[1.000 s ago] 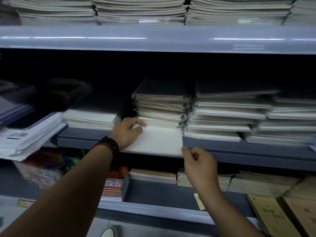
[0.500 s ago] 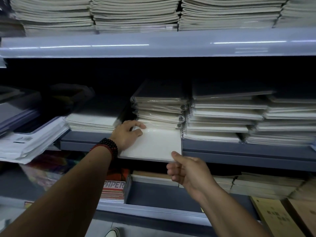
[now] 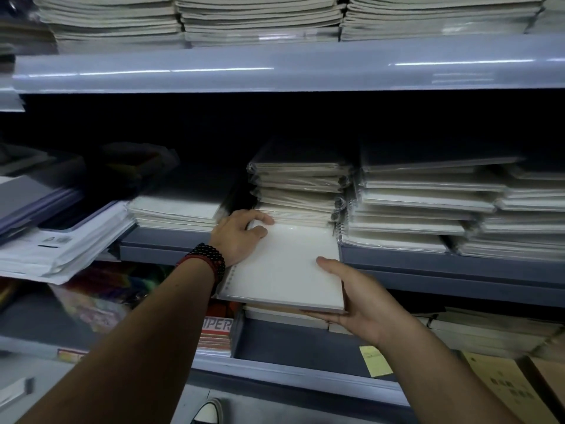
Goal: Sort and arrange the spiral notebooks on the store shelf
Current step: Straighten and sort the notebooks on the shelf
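Observation:
A white spiral notebook (image 3: 284,264) in clear wrap sticks out from under a stack of wrapped notebooks (image 3: 298,191) on the middle shelf (image 3: 443,264), overhanging its front edge. My left hand (image 3: 237,232) rests on the notebook's far left corner, fingers curled over it. My right hand (image 3: 360,304) grips its near right corner, thumb on top and fingers beneath. The binding holes run along the notebook's left edge.
More wrapped notebook stacks (image 3: 412,209) fill the shelf to the right, and a low pile (image 3: 177,211) lies to the left. Loose papers (image 3: 58,249) hang off the far left. The upper shelf (image 3: 275,71) holds notebook stacks. The lower shelf carries pads and brown books (image 3: 513,390).
The white notebook has slid further out from under the stack toward me. My right hand has shifted from pinching its front edge to gripping the near right corner from below.

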`<action>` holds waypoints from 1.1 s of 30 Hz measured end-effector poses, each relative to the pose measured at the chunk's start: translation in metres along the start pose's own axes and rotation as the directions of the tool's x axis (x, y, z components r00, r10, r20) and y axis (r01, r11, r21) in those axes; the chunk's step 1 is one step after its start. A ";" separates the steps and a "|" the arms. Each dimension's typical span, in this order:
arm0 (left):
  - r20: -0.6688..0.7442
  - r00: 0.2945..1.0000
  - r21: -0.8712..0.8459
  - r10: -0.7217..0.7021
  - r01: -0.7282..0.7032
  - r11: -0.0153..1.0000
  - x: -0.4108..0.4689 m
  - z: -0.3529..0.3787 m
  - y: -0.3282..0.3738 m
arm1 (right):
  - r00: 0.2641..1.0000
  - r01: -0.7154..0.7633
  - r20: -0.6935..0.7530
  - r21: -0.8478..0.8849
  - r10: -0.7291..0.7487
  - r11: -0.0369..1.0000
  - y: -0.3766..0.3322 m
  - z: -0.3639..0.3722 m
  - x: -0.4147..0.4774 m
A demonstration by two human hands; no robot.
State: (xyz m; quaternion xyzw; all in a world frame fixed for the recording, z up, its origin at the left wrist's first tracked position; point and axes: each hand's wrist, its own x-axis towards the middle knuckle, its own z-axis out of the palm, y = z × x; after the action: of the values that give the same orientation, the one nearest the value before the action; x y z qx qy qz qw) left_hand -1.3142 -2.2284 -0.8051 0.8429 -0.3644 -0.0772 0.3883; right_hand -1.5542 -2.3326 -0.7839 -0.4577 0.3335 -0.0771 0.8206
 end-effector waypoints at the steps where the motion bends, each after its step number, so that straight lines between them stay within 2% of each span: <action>1: 0.003 1.000 0.000 -0.001 0.001 1.000 0.000 0.000 -0.001 | 1.000 0.013 -0.018 0.012 -0.013 1.000 0.001 0.003 0.004; 19: 0.009 0.998 0.012 -0.056 0.056 0.998 0.000 -0.001 0.007 | 0.999 0.038 0.028 -0.061 -0.036 0.997 0.015 -0.013 -0.019; 25: 0.022 0.998 -0.010 -0.062 0.062 0.998 -0.001 -0.003 0.006 | 0.997 0.047 -0.054 -0.056 -0.050 0.997 0.007 -0.004 -0.001; 33: 0.021 0.992 -0.042 -0.125 0.125 0.991 -0.006 -0.005 0.018 | 0.997 0.075 -0.031 -0.069 -0.077 0.995 0.018 -0.011 -0.008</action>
State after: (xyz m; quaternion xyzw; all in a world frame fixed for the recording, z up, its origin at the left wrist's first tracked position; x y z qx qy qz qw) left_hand -1.3270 -2.2292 -0.7898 0.8547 -0.3125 -0.1168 0.3978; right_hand -1.5704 -2.3266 -0.7987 -0.4962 0.3320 -0.1045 0.7954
